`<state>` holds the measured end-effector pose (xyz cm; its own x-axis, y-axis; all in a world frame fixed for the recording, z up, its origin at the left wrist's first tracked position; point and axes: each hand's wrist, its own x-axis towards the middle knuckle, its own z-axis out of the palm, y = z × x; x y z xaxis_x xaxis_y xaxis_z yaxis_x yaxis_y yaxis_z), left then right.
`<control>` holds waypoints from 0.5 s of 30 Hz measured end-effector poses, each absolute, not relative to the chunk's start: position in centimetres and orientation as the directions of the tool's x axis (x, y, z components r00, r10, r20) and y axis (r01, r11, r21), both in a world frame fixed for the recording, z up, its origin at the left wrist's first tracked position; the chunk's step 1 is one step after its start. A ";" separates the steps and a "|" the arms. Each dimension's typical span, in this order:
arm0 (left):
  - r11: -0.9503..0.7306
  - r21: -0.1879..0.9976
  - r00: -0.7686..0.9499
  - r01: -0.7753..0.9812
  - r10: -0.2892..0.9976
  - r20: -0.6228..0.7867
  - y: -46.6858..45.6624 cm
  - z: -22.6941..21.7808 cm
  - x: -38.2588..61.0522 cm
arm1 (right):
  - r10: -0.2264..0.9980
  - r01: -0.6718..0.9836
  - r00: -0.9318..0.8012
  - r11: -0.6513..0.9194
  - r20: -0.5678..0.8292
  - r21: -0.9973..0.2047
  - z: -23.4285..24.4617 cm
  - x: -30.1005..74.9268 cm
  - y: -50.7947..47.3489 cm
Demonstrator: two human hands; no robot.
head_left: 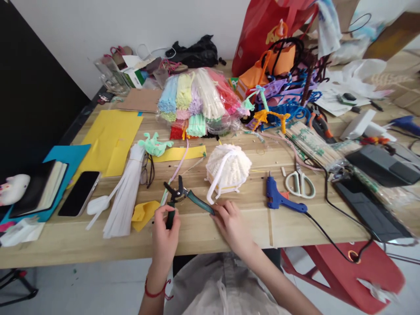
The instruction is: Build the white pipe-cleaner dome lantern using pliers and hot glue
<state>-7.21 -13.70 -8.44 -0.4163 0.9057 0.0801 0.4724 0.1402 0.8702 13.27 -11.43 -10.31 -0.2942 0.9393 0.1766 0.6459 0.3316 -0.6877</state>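
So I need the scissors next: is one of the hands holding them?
No, the white scissors lie untouched on the table, while both hands grip the green-handled cutters.

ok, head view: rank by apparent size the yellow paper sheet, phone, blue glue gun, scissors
1. yellow paper sheet, clearly largest
2. phone
3. blue glue gun and scissors: too close to rank; the gun looks slightly longer.

Lower end of the pliers' point(183, 197) left handle hidden inside the left hand point(165, 234), perhaps gripped.
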 end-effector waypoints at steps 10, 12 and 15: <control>0.272 0.959 -0.293 -0.076 0.914 -0.282 -13.7 -5.9 -8.8 | 0.924 0.137 -0.382 0.066 0.009 -0.988 -4.9 11.8 -9.9; 0.284 0.957 -0.246 -0.066 0.924 -0.291 -13.9 -5.7 -9.0 | 0.879 -0.057 -0.459 -0.179 -0.134 -0.982 -4.0 10.8 -9.2; 0.264 0.964 -0.222 0.039 0.943 -0.250 -14.1 -5.5 -9.2 | 0.828 -0.256 -0.505 -0.413 -0.243 -0.874 -3.6 9.4 -8.5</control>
